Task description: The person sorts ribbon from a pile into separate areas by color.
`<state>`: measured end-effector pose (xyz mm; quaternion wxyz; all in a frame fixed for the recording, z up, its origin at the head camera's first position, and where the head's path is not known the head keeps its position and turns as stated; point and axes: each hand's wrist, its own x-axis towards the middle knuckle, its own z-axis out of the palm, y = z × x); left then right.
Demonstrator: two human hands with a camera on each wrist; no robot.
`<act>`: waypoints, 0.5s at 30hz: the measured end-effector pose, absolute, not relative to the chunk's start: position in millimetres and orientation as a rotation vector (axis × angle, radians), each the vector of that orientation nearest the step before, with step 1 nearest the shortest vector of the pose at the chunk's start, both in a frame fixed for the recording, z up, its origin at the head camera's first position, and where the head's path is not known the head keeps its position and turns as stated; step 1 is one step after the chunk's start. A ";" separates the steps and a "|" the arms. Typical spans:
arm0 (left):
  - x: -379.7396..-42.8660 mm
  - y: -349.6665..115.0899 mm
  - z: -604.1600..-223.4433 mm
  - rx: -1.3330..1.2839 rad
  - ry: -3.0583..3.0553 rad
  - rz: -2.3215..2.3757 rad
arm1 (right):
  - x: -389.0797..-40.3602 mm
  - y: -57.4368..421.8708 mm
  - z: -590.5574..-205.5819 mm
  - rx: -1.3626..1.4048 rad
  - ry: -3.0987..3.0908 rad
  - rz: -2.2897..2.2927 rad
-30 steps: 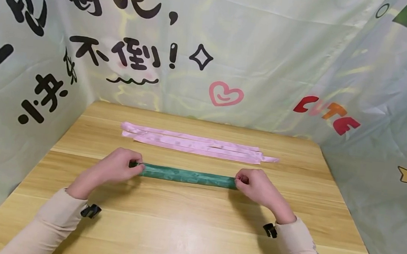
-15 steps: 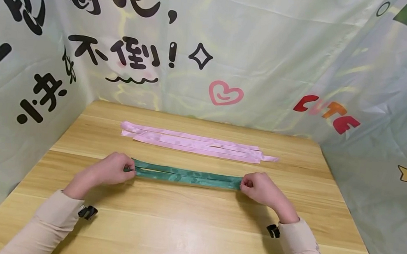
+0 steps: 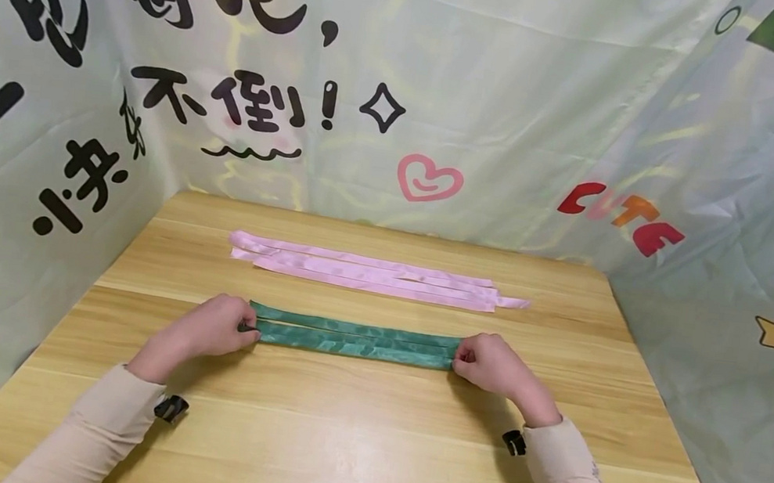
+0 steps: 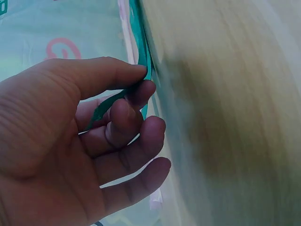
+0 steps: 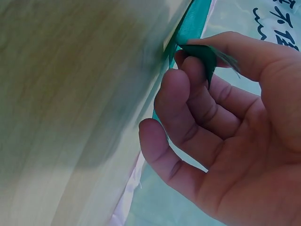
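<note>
A green ribbon [image 3: 355,340] stretches left to right across the middle of the table, in two strips lying side by side. At its left end my left hand [image 3: 215,326] pinches the nearer strip between thumb and fingers. In the left wrist view a short tail of green ribbon [image 4: 106,106] passes between the fingers. My right hand [image 3: 493,367] pinches the right end, and a frayed ribbon end [image 5: 207,56] sticks out over the fingers in the right wrist view. Farther back lies a pink ribbon [image 3: 369,273], laid in several parallel strips.
The wooden table [image 3: 338,441] carries both ribbons. Printed cloth [image 3: 516,90] hangs behind it and along both sides. A small black clip-like piece [image 3: 171,408] sits at the left cuff, and a similar black piece [image 3: 514,442] at the right cuff.
The green ribbon has gone from what looked like one band to two side-by-side strips. Both hands first moved apart, then slightly toward me, with the nearer strip.
</note>
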<state>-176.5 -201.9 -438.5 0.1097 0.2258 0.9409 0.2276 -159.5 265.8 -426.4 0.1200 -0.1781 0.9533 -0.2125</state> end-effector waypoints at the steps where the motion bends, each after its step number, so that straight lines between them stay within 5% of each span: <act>1: -176.4 -201.6 -439.1 0.658 2.763 0.668 | -159.3 265.5 -426.7 -0.517 2.785 -0.617; 15: -174.7 -200.3 -444.9 0.622 2.780 0.622 | -159.8 263.5 -432.9 -0.466 2.815 -0.566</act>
